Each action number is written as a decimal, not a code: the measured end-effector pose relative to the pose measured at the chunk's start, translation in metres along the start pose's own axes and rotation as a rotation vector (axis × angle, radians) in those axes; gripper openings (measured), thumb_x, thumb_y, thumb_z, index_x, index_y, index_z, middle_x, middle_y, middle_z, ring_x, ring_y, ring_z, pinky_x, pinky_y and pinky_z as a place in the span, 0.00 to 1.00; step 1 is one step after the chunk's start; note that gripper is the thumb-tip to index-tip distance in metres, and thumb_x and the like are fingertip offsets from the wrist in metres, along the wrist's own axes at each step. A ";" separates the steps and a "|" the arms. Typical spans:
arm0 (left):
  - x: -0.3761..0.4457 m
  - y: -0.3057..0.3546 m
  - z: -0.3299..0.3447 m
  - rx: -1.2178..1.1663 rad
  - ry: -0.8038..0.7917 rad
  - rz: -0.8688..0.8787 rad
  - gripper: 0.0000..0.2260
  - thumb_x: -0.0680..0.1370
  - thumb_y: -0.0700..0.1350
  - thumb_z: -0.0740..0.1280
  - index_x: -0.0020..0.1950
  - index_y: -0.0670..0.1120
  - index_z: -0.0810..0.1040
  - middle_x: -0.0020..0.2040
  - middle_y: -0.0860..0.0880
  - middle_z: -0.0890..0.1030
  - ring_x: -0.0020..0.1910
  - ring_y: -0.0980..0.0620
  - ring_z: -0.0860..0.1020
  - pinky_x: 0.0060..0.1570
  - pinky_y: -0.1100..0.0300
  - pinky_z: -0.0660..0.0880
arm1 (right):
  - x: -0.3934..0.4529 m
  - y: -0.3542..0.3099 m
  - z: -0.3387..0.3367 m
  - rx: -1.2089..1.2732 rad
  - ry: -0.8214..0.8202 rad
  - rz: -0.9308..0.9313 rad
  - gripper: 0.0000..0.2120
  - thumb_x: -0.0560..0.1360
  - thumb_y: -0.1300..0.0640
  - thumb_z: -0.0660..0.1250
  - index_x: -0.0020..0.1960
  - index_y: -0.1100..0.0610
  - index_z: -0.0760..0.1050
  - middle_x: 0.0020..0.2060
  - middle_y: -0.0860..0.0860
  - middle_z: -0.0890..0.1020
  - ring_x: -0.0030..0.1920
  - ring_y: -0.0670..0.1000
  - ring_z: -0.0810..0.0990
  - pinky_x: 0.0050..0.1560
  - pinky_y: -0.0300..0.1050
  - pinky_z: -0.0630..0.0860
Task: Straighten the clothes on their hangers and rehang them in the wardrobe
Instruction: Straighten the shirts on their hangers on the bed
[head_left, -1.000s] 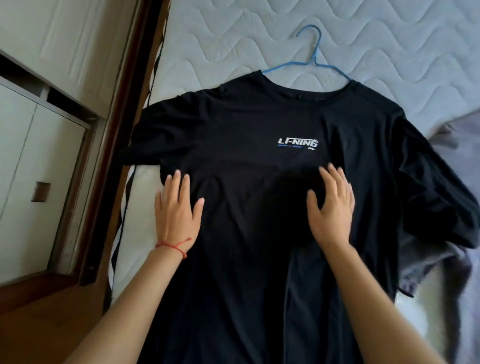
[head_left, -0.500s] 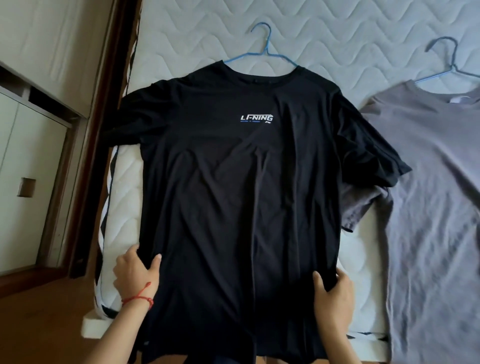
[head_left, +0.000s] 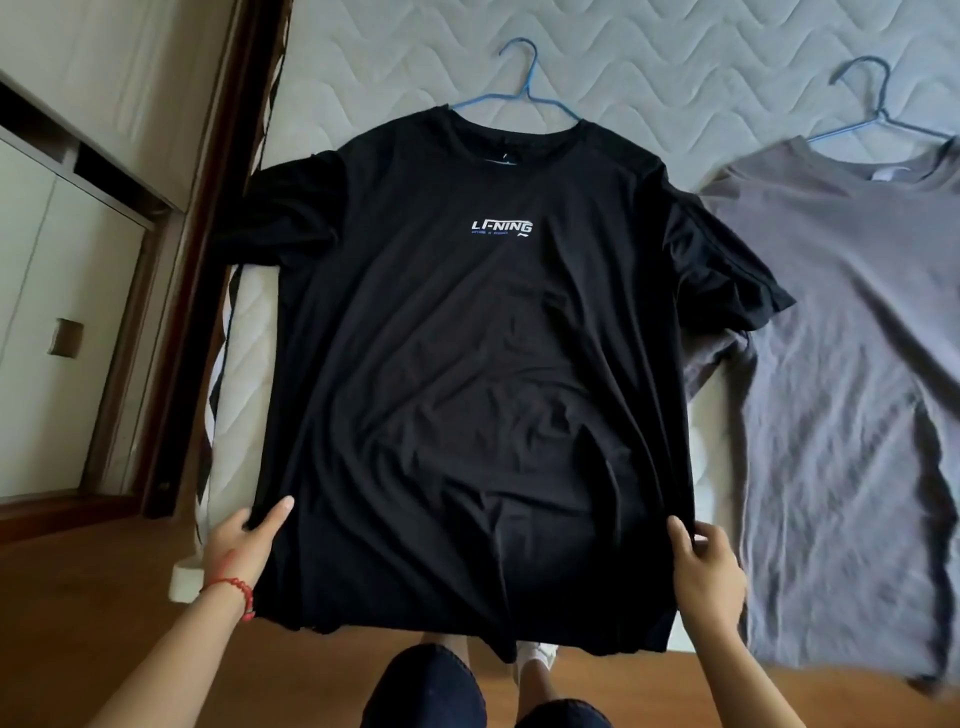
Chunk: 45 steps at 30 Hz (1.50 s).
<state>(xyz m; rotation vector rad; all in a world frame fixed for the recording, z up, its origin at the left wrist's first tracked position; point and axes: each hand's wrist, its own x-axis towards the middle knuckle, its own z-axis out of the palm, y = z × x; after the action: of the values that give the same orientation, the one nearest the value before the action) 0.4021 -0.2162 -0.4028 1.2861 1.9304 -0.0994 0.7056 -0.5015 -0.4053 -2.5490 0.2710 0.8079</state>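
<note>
Left hand (head_left: 244, 545): pinching black T-shirt (head_left: 467, 364) at left side seam near hem. Right hand (head_left: 709, 574): gripping right side seam. Shirt: flat on mattress (head_left: 649, 62), on blue hanger (head_left: 519, 78), hem over near edge. Grey T-shirt (head_left: 852, 364): toward mattress right edge, own hanger (head_left: 872, 104).

quilted mattress (head_left: 649, 57), wooden floor (head_left: 83, 587)

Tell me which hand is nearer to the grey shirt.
Right. The right hand grips the black shirt's side edge next to the grey shirt. The left hand grips the opposite edge, with the whole black shirt between it and the grey one.
</note>
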 end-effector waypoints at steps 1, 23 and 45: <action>-0.001 -0.004 0.000 -0.024 -0.025 0.006 0.16 0.74 0.51 0.68 0.48 0.38 0.77 0.46 0.42 0.79 0.47 0.42 0.75 0.52 0.49 0.72 | -0.005 0.002 0.000 0.031 -0.031 -0.010 0.18 0.76 0.48 0.63 0.58 0.60 0.72 0.44 0.54 0.76 0.52 0.60 0.77 0.45 0.48 0.68; -0.040 0.093 0.055 0.233 -0.010 0.648 0.13 0.72 0.38 0.70 0.55 0.38 0.77 0.55 0.39 0.76 0.57 0.40 0.74 0.58 0.51 0.70 | 0.009 -0.062 0.002 -0.253 0.076 -0.473 0.17 0.76 0.60 0.63 0.64 0.60 0.70 0.61 0.56 0.75 0.61 0.57 0.73 0.60 0.51 0.68; 0.056 0.424 0.185 0.008 -0.147 0.893 0.12 0.77 0.41 0.62 0.57 0.40 0.78 0.57 0.41 0.79 0.56 0.47 0.77 0.52 0.68 0.66 | 0.146 -0.165 0.065 -0.469 0.271 -0.813 0.23 0.75 0.51 0.53 0.68 0.57 0.65 0.70 0.56 0.69 0.71 0.54 0.60 0.73 0.45 0.45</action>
<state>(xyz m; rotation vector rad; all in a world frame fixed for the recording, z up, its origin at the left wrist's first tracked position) 0.8403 -0.0569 -0.4182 1.9592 1.0945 0.2439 0.8427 -0.3332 -0.4788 -2.8014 -0.9233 0.2157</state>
